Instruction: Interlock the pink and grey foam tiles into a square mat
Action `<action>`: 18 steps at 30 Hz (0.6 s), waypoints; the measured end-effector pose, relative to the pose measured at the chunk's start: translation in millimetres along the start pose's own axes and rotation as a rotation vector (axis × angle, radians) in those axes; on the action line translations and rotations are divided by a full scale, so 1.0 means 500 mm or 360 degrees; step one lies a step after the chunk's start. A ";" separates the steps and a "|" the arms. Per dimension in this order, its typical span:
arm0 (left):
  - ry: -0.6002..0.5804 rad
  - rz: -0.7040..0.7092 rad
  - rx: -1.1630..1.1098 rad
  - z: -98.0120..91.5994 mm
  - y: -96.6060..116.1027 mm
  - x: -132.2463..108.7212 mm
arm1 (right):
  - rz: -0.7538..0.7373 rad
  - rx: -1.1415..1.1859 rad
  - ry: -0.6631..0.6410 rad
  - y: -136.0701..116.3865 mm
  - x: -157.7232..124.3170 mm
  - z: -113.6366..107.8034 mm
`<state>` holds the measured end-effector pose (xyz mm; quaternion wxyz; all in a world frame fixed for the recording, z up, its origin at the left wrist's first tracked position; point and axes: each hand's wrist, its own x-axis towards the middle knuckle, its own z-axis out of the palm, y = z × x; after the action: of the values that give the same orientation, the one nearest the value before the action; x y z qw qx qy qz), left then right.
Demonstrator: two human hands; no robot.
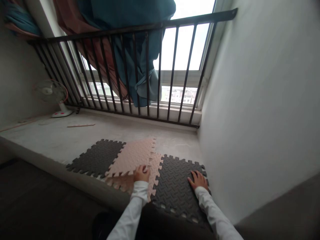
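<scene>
My left hand [141, 173] is closed, fingers curled at the near right corner of a pink foam puzzle mat tile [135, 151]. That tile's near edge is tilted up a little, and its right side overlaps a second pink tile [157, 163] lying below it. On its left it meets a dark grey foam tile [98, 156]. My right hand [199, 180] lies open, fingers spread, on another dark grey tile [175, 180] next to the wall. Toothed edges of this tile and the lower pink one meet. How far the fingers of my left hand reach under the tile is hidden.
The tiles lie on a raised concrete ledge [57, 140] with a drop at its front. Behind runs a black metal railing [135, 115], with blue and pink curtains [125, 16] hanging at the window. A fan [53, 95] and a thin strip [81, 125] are at left; a white wall [255, 100] bounds the right.
</scene>
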<state>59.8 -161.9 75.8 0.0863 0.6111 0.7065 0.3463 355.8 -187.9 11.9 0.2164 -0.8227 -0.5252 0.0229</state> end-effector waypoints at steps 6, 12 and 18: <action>-0.0878 0.0884 -0.0280 0.073 0.122 -0.167 | 0.0088 0.0183 0.0188 -0.017 0.006 -0.029; -0.0685 -0.0006 0.0807 0.054 0.002 -0.113 | -0.0309 -0.0032 0.0128 -0.098 -0.122 0.064; -0.0822 -0.0043 0.0971 0.062 -0.048 -0.105 | -0.0007 -0.0389 -0.0339 -0.131 -0.083 0.043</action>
<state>70.2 -198.9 22.5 0.0803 0.6663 0.7399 -0.0456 275.5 -193.9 9.4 0.0578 -0.8348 -0.5457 0.0453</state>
